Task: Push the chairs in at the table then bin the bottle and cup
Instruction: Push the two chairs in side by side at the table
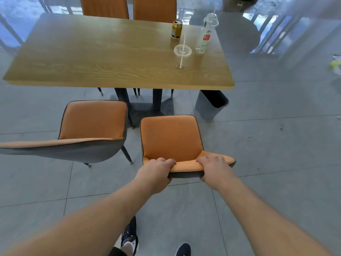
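An orange chair [169, 137] stands pulled back from the wooden table [103, 58], its seat facing the table. My left hand [156, 172] and my right hand [214, 167] both grip the top edge of its backrest. A second orange chair [92, 121] stands to its left, also away from the table. On the table's right side stand a clear plastic cup [181, 56] with a lid and straw and a clear plastic bottle [205, 34] with a red and green label.
A grey bin [212, 106] stands on the floor under the table's right corner. A gold can [176, 29] is behind the cup. Two more orange chairs [129, 7] sit at the far side. Litter [335, 64] lies on the floor at the right.
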